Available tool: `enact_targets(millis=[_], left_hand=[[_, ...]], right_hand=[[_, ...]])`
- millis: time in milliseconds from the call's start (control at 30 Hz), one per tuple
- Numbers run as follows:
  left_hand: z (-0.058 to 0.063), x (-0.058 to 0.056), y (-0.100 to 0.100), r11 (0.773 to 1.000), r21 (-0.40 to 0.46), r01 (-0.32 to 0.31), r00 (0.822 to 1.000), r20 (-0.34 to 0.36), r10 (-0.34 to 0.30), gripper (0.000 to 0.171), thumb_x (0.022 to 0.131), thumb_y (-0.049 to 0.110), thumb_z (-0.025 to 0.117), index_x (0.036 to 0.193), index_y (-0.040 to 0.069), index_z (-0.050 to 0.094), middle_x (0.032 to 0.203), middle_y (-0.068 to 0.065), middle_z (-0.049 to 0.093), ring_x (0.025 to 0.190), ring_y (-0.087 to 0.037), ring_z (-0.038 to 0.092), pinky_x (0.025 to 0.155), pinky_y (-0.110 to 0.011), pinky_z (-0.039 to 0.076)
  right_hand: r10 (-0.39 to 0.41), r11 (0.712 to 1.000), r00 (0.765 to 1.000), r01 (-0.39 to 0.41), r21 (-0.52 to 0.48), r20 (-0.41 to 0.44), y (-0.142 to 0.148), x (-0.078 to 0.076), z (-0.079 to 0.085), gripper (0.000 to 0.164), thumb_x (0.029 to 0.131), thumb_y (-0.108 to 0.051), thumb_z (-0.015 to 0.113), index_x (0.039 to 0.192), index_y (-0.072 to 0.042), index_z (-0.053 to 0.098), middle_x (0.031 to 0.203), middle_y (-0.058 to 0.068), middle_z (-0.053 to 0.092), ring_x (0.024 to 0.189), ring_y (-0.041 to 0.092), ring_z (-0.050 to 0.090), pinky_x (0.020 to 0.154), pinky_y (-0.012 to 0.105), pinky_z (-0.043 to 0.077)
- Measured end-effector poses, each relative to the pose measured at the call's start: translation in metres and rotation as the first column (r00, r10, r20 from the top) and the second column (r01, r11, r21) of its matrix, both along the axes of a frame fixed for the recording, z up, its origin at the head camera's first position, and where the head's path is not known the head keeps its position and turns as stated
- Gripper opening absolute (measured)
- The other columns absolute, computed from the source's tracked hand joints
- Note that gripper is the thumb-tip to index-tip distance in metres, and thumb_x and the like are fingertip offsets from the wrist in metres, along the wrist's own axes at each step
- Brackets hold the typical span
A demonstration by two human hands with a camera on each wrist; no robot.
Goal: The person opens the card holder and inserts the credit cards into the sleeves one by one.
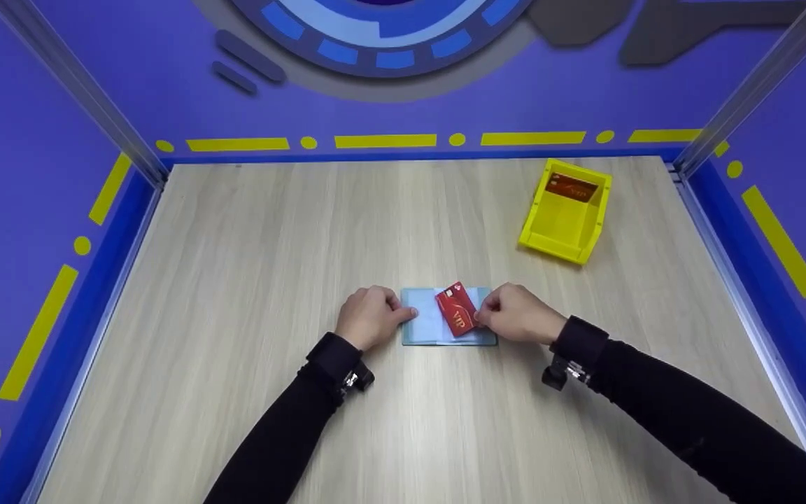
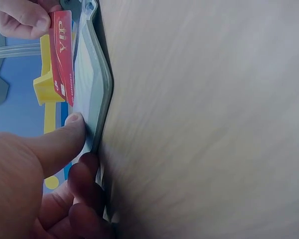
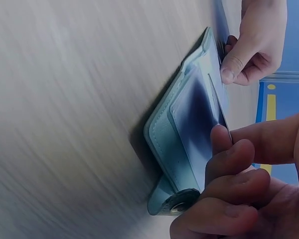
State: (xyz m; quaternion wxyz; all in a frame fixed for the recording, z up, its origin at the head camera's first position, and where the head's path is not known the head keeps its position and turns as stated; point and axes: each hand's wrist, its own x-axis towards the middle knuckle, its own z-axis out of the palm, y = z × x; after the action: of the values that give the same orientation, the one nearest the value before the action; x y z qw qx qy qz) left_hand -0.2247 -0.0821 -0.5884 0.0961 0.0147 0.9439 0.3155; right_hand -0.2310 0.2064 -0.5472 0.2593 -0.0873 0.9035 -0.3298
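Observation:
A light blue card holder (image 1: 422, 330) lies spread open on the table, with pale plastic sleeves inside. My left hand (image 1: 368, 319) pinches its left edge, thumb (image 2: 65, 142) on top and fingers curled at the rim. Between thumb and index finger, my right hand (image 1: 520, 313) grips a red VIP card (image 1: 456, 310) by a corner. The card is tilted over the right half of the holder, seen almost edge-on in the right wrist view. Stitched edging and a strap with a metal snap (image 3: 178, 206) show at the holder's right end.
Toward the back right of the wooden table (image 1: 270, 231) stands a yellow bin (image 1: 562, 222). Another red VIP card (image 1: 571, 187) leans inside against its back wall. Blue printed panels (image 1: 165, 91) enclose the table at the back and both sides.

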Motion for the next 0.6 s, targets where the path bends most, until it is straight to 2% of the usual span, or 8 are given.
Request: enact_targets(millis=[200,400,600], left_hand=[[0.001,0.0,0.0,1.0,0.001,-0.005,1.0,0.01,0.005,0.035,0.095,0.047,0.086,0.078,0.02,0.073,0.077,0.005,0.064,0.076,-0.016,0.058,0.07,-0.032,0.041],[0.002,0.001,0.0,1.0,0.005,-0.003,1.0,0.011,0.003,0.034,0.095,0.047,0.086,0.078,0.02,0.075,0.079,0.004,0.067,0.077,-0.017,0.06,0.072,-0.033,0.043],[0.002,0.001,-0.001,1.0,0.014,0.0,1.0,0.015,0.0,0.033,0.095,0.047,0.086,0.079,0.02,0.075,0.079,0.004,0.066,0.078,-0.017,0.059,0.073,-0.032,0.043]], right_hand=[[0.008,1.0,1.0,-0.008,-0.001,-0.007,-0.003,0.0,-0.002,0.03,0.101,-0.018,0.065,0.072,-0.012,0.068,0.074,-0.005,0.054,0.069,0.015,0.049,0.063,0.029,0.035],[0.016,0.999,1.0,-0.016,0.032,-0.016,-0.009,0.0,-0.001,0.027,0.102,-0.02,0.064,0.081,-0.009,0.079,0.072,-0.005,0.056,0.07,0.016,0.053,0.066,0.029,0.039],[0.05,0.998,0.995,-0.046,0.043,-0.081,-0.016,0.001,-0.003,0.027,0.1,-0.019,0.066,0.08,-0.008,0.079,0.069,-0.006,0.055,0.072,0.015,0.054,0.068,0.03,0.041]])
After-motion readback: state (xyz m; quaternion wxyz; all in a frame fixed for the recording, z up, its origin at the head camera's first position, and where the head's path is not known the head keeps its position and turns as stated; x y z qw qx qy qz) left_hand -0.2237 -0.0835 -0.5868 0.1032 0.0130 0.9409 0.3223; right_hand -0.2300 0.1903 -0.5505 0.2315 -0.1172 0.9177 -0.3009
